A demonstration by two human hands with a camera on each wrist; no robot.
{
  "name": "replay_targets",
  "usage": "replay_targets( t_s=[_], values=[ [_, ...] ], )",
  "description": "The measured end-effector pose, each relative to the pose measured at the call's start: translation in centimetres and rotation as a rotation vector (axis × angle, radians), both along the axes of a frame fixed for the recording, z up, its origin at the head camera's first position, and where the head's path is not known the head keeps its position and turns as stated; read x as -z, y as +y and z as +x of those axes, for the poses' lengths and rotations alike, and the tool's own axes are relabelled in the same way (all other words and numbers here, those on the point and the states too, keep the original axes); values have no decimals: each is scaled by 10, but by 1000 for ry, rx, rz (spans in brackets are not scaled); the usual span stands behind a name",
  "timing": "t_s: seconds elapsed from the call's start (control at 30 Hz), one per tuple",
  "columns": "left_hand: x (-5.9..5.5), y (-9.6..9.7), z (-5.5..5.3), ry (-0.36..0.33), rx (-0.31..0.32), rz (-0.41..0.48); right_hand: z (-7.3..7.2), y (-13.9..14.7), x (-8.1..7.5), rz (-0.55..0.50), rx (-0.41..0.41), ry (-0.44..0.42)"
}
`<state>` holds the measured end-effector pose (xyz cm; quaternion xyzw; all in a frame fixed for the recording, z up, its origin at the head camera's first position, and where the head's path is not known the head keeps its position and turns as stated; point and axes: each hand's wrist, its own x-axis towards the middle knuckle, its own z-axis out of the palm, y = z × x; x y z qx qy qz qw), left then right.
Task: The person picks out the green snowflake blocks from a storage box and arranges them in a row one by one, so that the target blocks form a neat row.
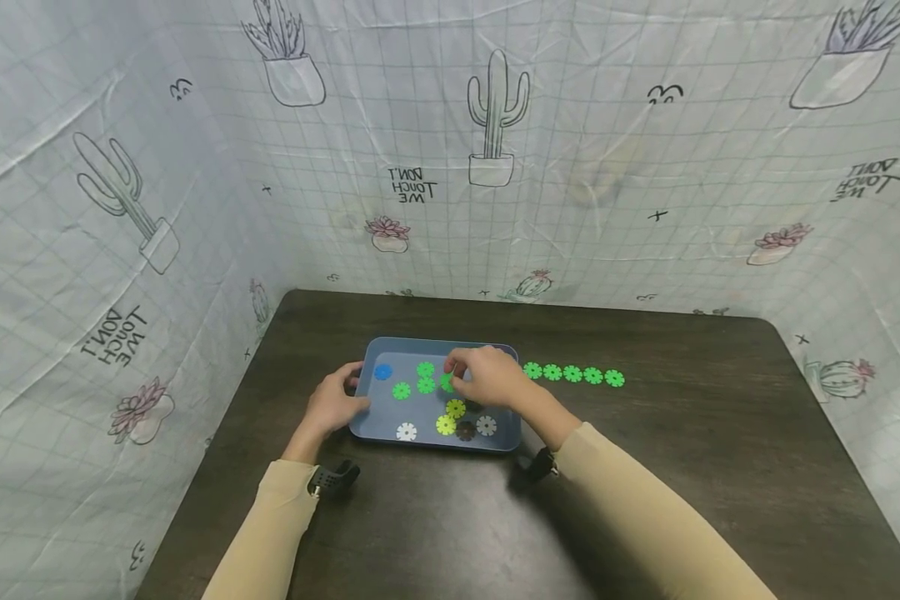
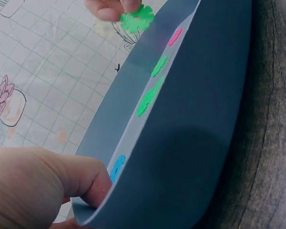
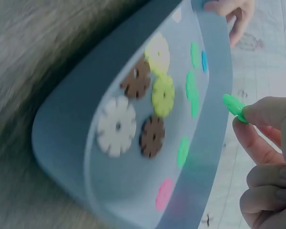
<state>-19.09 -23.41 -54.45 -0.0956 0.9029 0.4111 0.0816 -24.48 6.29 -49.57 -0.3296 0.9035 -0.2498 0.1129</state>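
Note:
The left hand [image 1: 335,402] grips the left end of a shallow blue-grey tray [image 1: 412,343], its thumb at the rim. Over the tray, the right hand [image 1: 489,377] pinches a green notched plastic disc [image 3: 233,105] between thumb and forefinger. That disc is clear of the tray floor in both wrist views. Inside the tray lie several more green discs [image 1: 401,390], a blue disc [image 1: 383,372], two yellow discs [image 1: 446,425], white discs [image 1: 407,432], brown discs [image 3: 152,136] and a pink disc [image 3: 164,194]. The right hand hides the pink one in the head view.
A straight row of several green discs [image 1: 572,373] lies on the dark wooden table [image 1: 690,467], running right from the tray's right side. Patterned cloth [image 1: 585,167] hangs behind the table and along its sides.

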Motion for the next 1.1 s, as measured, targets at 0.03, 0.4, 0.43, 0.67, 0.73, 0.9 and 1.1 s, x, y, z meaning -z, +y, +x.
replay_targets(
  t_s=[0.03,0.4,0.43,0.67,0.73,0.9,1.1],
  values=[
    [0,0,0,1,0,1,-1,3,-1,2,12,3],
    [0,-1,1,-5,3,19,-7,36,3,-8,141,12],
    [0,-1,1,-4,4,20,-7,39,3,-10,146,13],
    [0,-1,1,1,13,26,-10,61,4,-8,213,10],
    [1,-1,1,0,14,26,-10,66,4,-10,235,13],
    [1,-2,1,-8,16,16,-10,81,8,-34,277,23],
    [0,-2,1,-9,12,14,-9,101,12,-80,341,56]
  ],
)
